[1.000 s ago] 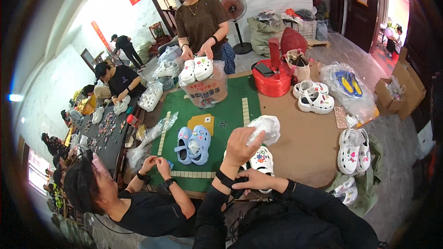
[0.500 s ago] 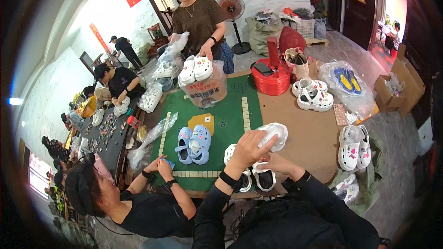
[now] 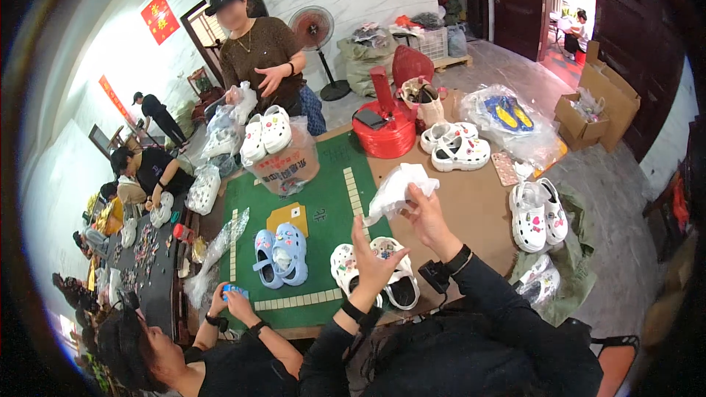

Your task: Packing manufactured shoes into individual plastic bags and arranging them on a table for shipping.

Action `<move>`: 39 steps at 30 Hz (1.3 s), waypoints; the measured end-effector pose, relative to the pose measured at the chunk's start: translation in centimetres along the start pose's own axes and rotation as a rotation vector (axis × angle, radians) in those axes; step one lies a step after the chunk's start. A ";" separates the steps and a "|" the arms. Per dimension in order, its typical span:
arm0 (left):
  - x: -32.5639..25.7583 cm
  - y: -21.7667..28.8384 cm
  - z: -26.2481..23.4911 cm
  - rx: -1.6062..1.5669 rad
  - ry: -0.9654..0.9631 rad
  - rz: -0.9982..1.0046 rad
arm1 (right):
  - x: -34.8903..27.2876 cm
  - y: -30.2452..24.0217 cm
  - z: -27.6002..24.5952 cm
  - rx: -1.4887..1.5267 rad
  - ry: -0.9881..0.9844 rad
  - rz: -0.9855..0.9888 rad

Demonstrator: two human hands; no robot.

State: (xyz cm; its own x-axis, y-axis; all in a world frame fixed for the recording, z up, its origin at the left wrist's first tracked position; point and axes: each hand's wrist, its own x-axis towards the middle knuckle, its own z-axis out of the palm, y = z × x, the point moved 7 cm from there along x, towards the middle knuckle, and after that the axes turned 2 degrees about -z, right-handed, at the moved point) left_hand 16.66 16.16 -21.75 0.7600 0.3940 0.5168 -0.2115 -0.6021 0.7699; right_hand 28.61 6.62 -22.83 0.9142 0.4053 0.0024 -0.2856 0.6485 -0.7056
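My right hand pinches a crumpled white wrapping, paper or thin plastic, above the table. Over a pair of white clogs with small colourful charms, my left hand has its fingers spread, holding nothing; its fingertips are close to the wrapping's lower corner. The hand and wrist partly hide the clogs, which sit near the table's front edge. To their left, a pair of light blue clogs with charms stands on the green mat, white stuffing visible in one.
A red round tub, more white clogs and wrapped blue-yellow shoes are farther back. Another charmed white pair stands right. A seated co-worker at left holds something blue. Across, a standing person is beside a plastic bag with white clogs.
My hands have moved apart; the right now lifts the white wrapping, and the left has opened over the clogs. The standing person's hand has come off the white clogs. The view has shifted rightward.
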 end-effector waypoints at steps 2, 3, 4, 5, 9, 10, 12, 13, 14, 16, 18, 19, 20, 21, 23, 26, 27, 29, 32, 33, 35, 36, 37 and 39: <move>-2.7 -5.5 4.2 -0.145 -0.348 -0.306 | 0.2 -1.0 1.3 -0.058 -0.042 -0.145; -5.0 -8.6 6.4 -0.267 -0.613 -0.509 | 0.1 -0.2 2.1 -0.055 -0.054 -0.137; -4.7 -5.0 7.0 -0.332 -0.713 -0.568 | 0.5 -0.1 1.5 -0.199 -0.016 -0.199; -4.4 -0.9 7.1 -0.397 -0.811 -0.616 | 0.4 -0.6 1.7 -0.344 0.017 -0.268; -6.2 -2.4 9.9 -0.736 -0.835 -0.681 | -0.8 -1.9 5.1 -0.829 -0.236 -0.609; -5.8 -1.9 9.8 -0.729 -0.830 -0.715 | -0.6 -2.4 5.1 -0.834 -0.228 -0.613; -5.4 -1.8 9.9 -0.703 -0.881 -0.801 | -3.6 -2.7 8.7 -1.377 -0.614 -1.204; -5.6 -1.9 10.0 -0.673 -0.920 -0.888 | -4.4 -1.9 9.3 -1.485 -0.726 -1.355; -5.3 -1.6 10.1 -0.611 -0.985 -0.824 | -5.0 -1.5 9.3 -1.543 -0.794 -1.432; -4.7 -1.2 10.1 -0.577 -0.984 -0.680 | -5.9 -1.3 9.6 -1.604 -0.859 -1.511; -4.3 -0.7 9.7 -0.529 -0.955 -0.500 | -6.1 -1.5 10.1 -1.566 -0.891 -1.468; -4.7 -1.6 9.9 -0.530 -0.958 -0.491 | -6.2 -1.5 10.0 -1.573 -0.887 -1.474; -4.7 -2.6 9.9 -0.422 -0.943 -0.379 | -6.0 -1.6 10.0 -1.556 -0.846 -1.449; -4.7 -3.5 9.9 -0.312 -0.923 -0.268 | -5.7 -1.6 10.0 -1.538 -0.806 -1.423; -4.1 -3.1 9.4 -0.405 -0.978 -0.472 | -4.7 -1.7 8.1 -1.608 -0.781 -1.398; -0.8 -4.3 6.0 0.177 -0.646 -0.040 | -2.2 -2.6 4.4 -1.600 -0.517 -0.995; -0.5 -5.5 4.3 0.364 -0.570 -0.056 | -2.7 -2.0 4.4 -1.584 -0.541 -0.998; 0.7 -5.7 1.8 0.395 -0.339 -0.006 | -1.0 -2.4 0.6 -1.332 -0.149 -0.610; 1.3 -5.0 0.2 0.112 -0.273 -0.073 | -0.8 -0.5 -1.6 -1.132 -0.142 -0.474; 0.8 -5.4 1.0 -0.122 -0.402 -0.247 | -0.6 0.8 -3.1 -0.975 -0.044 -0.302; 0.5 -3.1 1.3 -0.249 -0.451 -0.203 | -0.8 2.5 -3.0 -0.716 -0.058 -0.194; 0.4 -3.0 1.3 -0.246 -0.441 -0.206 | -0.8 3.0 -3.0 -0.904 -0.043 -0.227; 0.3 -3.0 0.9 -0.201 -0.374 -0.199 | -0.8 3.3 -2.9 -1.094 -0.024 -0.261; 0.4 -3.2 0.2 -0.157 -0.305 -0.193 | -0.6 4.3 -3.1 -0.922 -0.069 -0.160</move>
State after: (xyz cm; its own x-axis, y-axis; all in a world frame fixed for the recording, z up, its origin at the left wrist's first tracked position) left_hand 17.75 18.13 -24.06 0.9377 0.2508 0.2406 -0.1207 -0.4140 0.9022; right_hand 27.75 7.20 -28.04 0.8955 0.4116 0.1692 0.2097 -0.0550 -0.9762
